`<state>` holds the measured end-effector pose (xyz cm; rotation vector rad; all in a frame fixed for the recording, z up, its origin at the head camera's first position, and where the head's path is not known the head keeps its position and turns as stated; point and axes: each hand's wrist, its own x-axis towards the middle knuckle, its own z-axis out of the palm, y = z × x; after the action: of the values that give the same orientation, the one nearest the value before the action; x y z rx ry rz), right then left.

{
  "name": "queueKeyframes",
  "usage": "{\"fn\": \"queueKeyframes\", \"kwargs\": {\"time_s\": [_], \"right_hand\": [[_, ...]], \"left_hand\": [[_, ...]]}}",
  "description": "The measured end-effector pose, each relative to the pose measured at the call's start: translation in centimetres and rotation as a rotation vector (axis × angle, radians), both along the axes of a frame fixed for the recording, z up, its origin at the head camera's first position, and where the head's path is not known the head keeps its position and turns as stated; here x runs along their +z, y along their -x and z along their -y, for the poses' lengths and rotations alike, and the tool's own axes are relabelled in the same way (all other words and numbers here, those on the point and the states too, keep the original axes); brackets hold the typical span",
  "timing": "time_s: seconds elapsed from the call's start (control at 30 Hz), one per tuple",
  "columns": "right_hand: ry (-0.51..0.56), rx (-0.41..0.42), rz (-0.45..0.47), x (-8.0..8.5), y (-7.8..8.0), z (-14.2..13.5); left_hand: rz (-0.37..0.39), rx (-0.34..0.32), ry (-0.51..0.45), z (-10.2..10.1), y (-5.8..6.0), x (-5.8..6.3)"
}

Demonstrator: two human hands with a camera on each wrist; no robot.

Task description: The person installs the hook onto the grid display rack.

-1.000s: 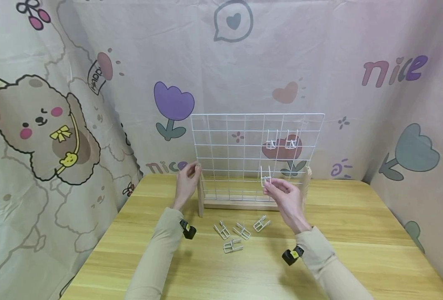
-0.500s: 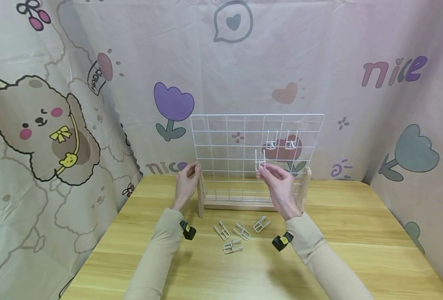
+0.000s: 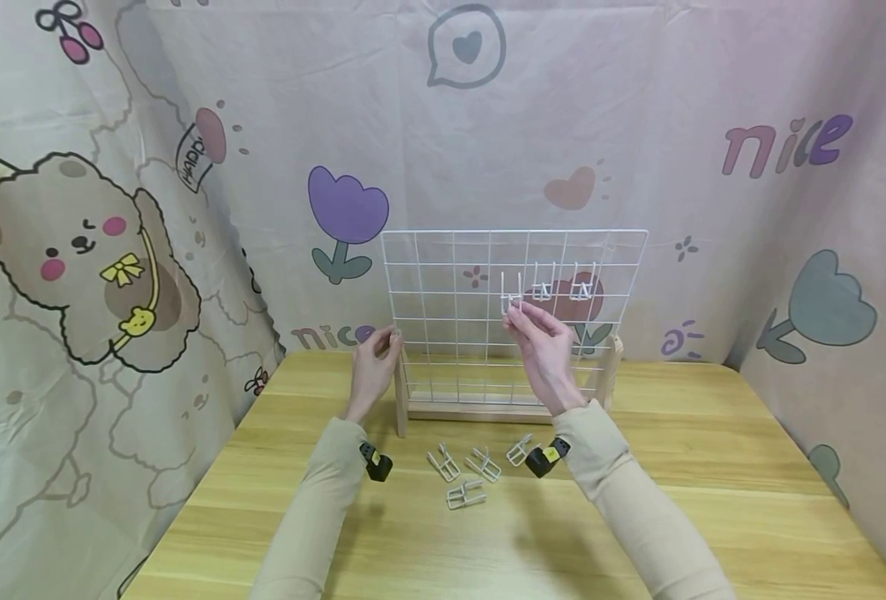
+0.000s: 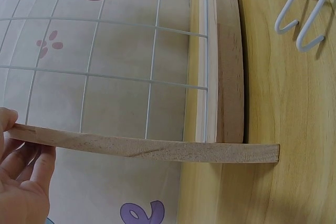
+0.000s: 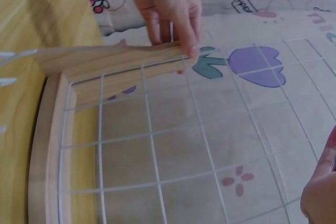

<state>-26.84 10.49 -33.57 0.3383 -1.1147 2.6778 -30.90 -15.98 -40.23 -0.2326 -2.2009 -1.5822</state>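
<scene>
My left hand (image 3: 373, 367) grips the upper end of the left wooden post (image 4: 157, 149) of a stand, thumb on one side and fingers on the other in the left wrist view. That stand holds up a white wire grid panel (image 3: 453, 292). In front of the panel, my right hand (image 3: 546, 354) pinches a white double-prong wire hook (image 3: 512, 297) by its lower part, prongs upright. To its right, two like hooks hang on the grid, a nearer one (image 3: 542, 290) and a farther one (image 3: 581, 290). Only an edge of my right hand shows in the right wrist view.
Several loose white hooks lie on the wooden table in front of the stand, among them a left one (image 3: 443, 462), a front one (image 3: 465, 495) and one (image 3: 519, 450) near the right wrist camera. A printed curtain (image 3: 443, 150) stands behind the table.
My right hand has moved up and to the left with its hook, from the lower part of the grid to beside the two hanging hooks. The left hand stays on the post.
</scene>
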Motion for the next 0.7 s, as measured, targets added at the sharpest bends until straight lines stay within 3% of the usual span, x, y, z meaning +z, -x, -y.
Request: {"fn": "queueKeyframes", "kwargs": {"time_s": [0.27,0.7], "right_hand": [[0.098,0.048,0.022,1.2,0.6,0.6],[0.154,0.018,0.051,2.0,1.7,1.2]], "left_hand": [[0.007,0.003,0.003,0.0,-0.1,0.0],[0.006,0.005,0.004,-0.1,-0.1,0.0]]}}
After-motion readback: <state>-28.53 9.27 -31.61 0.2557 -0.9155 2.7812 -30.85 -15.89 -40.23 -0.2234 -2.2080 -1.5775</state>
